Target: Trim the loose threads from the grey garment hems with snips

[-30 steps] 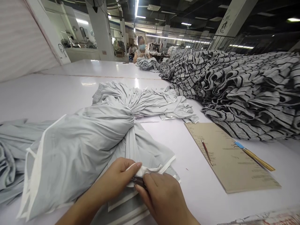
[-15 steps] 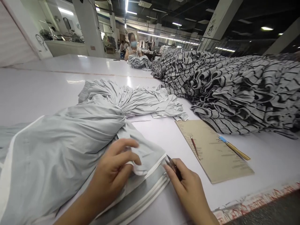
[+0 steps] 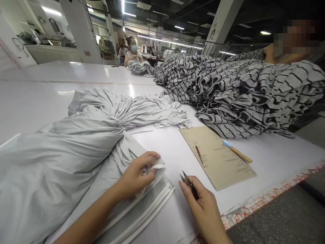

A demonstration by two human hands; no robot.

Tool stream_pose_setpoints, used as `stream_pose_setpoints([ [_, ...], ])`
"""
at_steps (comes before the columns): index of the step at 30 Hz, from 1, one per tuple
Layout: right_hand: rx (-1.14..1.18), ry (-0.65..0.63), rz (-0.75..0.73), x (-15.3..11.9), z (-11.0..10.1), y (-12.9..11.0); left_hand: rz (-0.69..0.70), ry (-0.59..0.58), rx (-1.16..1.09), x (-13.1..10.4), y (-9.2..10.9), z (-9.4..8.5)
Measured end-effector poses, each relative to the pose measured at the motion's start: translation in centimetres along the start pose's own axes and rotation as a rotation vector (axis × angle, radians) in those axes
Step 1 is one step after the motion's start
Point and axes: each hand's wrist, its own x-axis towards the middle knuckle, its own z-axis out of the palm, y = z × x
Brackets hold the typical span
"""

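Pale grey-green fabric (image 3: 83, 145) lies bunched across the left and middle of the white table, with white-edged layers (image 3: 154, 203) stacked at its near right corner. My left hand (image 3: 139, 174) is closed on the edge of the top layer, which curls up white beside its fingers. Small dark thread snips (image 3: 189, 186) are held in my right hand (image 3: 200, 203), blades pointing up and left and slightly apart. The snips are a little right of the fabric corner and do not touch it.
Right of my hands, a brown card (image 3: 218, 159) bears a red pen (image 3: 199, 155) and a tool with a blue tip and yellow handle (image 3: 238, 152). Behind it rises a striped fabric heap (image 3: 236, 88). One person is behind the heap; another sits at the far end.
The view has turned right, and a person now shows behind the striped heap. My left hand has lifted the fabric edge; the snips have come away from the corner.
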Motion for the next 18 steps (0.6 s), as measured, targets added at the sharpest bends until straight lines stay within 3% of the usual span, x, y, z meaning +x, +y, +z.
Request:
stream_pose_setpoints([
  [2,0.014,0.013,0.012,0.1,-0.1,0.2,-0.011,-0.087,-0.073,-0.7,0.5,-2.2],
  [4,0.024,0.013,0.022,0.2,0.1,0.2,-0.045,-0.169,-0.089,-1.1,1.0,-2.8],
  [6,0.033,-0.005,0.032,0.3,0.3,0.0,-0.072,-0.206,-0.046,-1.2,1.5,-1.5],
  [10,0.045,-0.034,0.022,0.3,0.6,-0.5,-0.096,-0.182,0.071,-0.8,1.4,2.8],
  [12,0.048,-0.041,0.012,0.2,0.5,-0.5,-0.099,-0.179,0.056,-0.6,0.9,3.6],
  [14,0.055,-0.054,0.011,0.2,0.5,-0.5,-0.098,-0.189,-0.007,-1.0,0.5,3.0],
  [18,0.137,-0.143,-0.043,0.0,1.4,-0.5,-0.117,-0.176,-0.136,-3.3,0.0,0.1],
])
